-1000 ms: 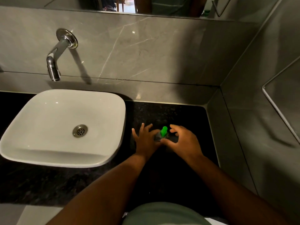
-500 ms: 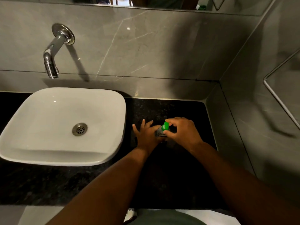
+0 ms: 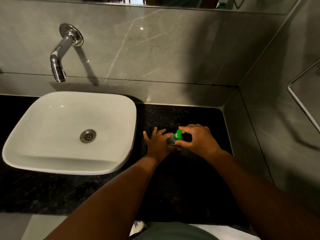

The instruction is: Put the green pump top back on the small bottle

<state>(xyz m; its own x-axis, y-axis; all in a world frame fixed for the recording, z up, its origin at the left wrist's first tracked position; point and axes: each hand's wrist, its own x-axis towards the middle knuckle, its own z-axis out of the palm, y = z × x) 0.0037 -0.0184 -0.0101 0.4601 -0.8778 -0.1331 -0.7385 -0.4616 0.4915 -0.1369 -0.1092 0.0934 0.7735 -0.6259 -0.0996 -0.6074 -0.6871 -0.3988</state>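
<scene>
A small clear bottle [image 3: 171, 141] stands on the black counter [image 3: 190, 179], right of the basin. The green pump top [image 3: 178, 135] sits on its neck. My left hand [image 3: 158, 143] wraps the bottle from the left, with its outer fingers spread. My right hand [image 3: 197, 139] pinches the green pump top from the right with thumb and fingers. Both hands hide most of the bottle, so how the pump meets the neck cannot be made out.
A white square basin [image 3: 69, 132] with a metal drain stands to the left. A chrome wall tap [image 3: 60, 54] hangs over it. Grey stone walls close the back and right, with a metal rail [image 3: 299, 101] on the right wall.
My right hand has closed in from an open hover onto the green pump top and now grips it. My left hand stays on the bottle. The camera view has tilted down slightly.
</scene>
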